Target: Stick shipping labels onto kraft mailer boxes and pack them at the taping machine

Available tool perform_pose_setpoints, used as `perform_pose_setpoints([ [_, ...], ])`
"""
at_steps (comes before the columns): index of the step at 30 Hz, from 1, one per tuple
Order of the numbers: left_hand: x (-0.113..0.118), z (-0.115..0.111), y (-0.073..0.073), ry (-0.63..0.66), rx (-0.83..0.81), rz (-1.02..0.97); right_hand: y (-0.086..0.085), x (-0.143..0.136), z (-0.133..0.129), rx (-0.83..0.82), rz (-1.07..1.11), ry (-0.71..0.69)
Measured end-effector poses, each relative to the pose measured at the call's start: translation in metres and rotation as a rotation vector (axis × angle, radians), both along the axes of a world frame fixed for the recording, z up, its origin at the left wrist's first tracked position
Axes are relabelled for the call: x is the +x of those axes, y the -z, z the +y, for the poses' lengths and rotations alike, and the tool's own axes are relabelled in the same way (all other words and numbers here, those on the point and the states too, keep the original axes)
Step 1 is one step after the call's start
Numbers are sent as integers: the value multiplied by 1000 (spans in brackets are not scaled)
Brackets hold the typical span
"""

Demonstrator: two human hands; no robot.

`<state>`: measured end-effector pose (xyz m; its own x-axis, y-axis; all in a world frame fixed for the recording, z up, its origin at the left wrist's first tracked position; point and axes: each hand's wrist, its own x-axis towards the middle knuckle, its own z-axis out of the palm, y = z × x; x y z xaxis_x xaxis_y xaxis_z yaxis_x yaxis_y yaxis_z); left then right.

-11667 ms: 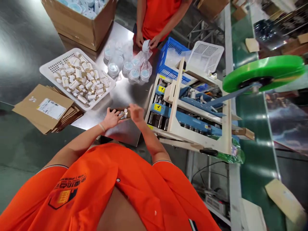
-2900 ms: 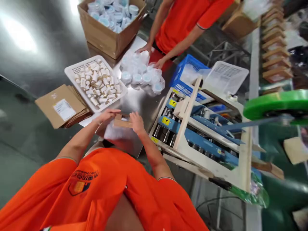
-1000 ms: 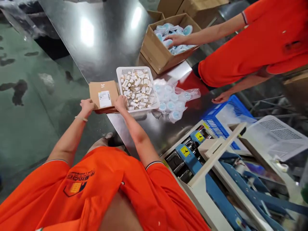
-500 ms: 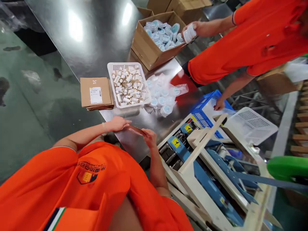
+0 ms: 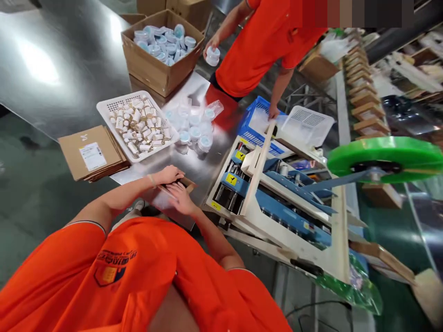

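Note:
Just above the front edge of the metal table, my hands work on a small cardboard box (image 5: 189,185), which looks partly unfolded with a brown flap up on its right. My left hand (image 5: 169,175) grips its far left side with bent fingers. Across the near side lies my right hand (image 5: 182,199), its fingers curled over the box edge and partly hiding it. Left of them sits a stack of flat cardboard boxes (image 5: 83,154) with a white label on top. Behind it is a white basket (image 5: 104,108) of small white-labelled vials (image 5: 138,122).
Bagged jars (image 5: 194,129) lie right of the basket. A large carton (image 5: 148,71) holds more jars. A co-worker's hand (image 5: 212,44) holds jars; the other touches a blue crate (image 5: 247,122). A taping machine (image 5: 273,198) with green tape roll (image 5: 387,159) stands right.
My view has swung right. The cardboard held flat between my hands now looks opened out, and my right hand has come over it, closer to the left. The co-worker still holds jars.

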<state>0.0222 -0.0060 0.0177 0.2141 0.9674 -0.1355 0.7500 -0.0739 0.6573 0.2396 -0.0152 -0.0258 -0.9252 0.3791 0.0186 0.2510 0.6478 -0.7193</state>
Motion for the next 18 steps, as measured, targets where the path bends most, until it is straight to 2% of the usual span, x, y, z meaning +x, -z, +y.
perform_pose_setpoints([
  [3,10,10,-11,36,63,102,-2,-14,23,-460,103,183],
  [5,4,-3,-15,-108,176,201,-2,-19,30,-655,155,298],
  [6,0,-14,-14,-195,203,245,-1,-20,29,-701,170,328],
  [7,-5,-27,-12,-263,199,274,0,-20,28,-717,175,343],
  [8,-10,-41,-8,-273,167,277,1,-20,25,-714,175,350],
  [10,-16,-67,2,-167,137,218,2,-19,20,-690,179,366],
  [12,-17,-83,12,-31,185,161,2,-18,18,-682,191,380],
  [15,-11,-83,22,134,243,182,3,-17,21,-673,191,381],
  [17,-5,-72,25,214,198,233,0,-17,25,-597,169,375],
  [18,-3,-66,27,212,171,263,-4,-17,28,-527,146,361],
])
